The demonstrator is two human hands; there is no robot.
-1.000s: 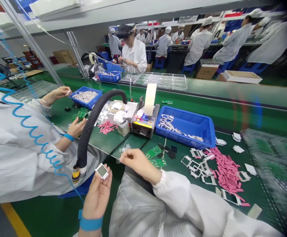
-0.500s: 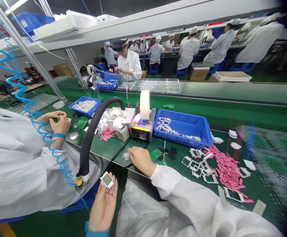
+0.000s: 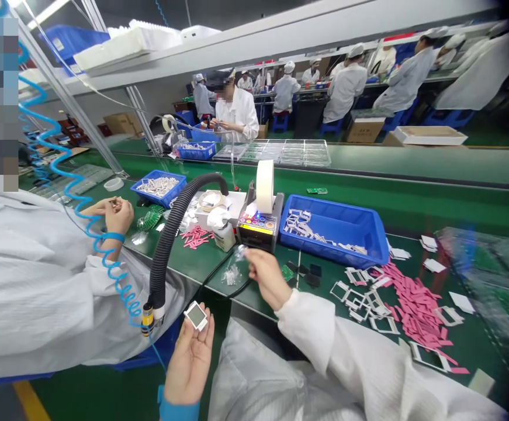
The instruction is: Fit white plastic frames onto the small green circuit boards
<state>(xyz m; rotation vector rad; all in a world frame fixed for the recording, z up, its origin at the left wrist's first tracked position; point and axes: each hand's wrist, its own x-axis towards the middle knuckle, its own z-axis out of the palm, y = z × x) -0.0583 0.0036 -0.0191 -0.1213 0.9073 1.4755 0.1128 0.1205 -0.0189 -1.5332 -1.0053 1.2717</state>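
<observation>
My left hand, palm up with a blue wrist band, holds a small white-framed display between thumb and fingers, its grey screen facing up. Over the bench's front edge, my right hand is closed in a pinch on a small clear plastic piece. Just below that lies a little pile of clear plastic pieces. Partly behind my right hand are a green circuit board and several dark squares.
A tape dispenser and a blue bin of white frames stand behind my right hand. Pink strips and loose white frames lie at right. A black hose arches beside a co-worker's sleeve on the left.
My right hand has lifted from the pile of clear plastic pieces and now has one in its fingertips. My left hand still holds the display. The view has shifted slightly.
</observation>
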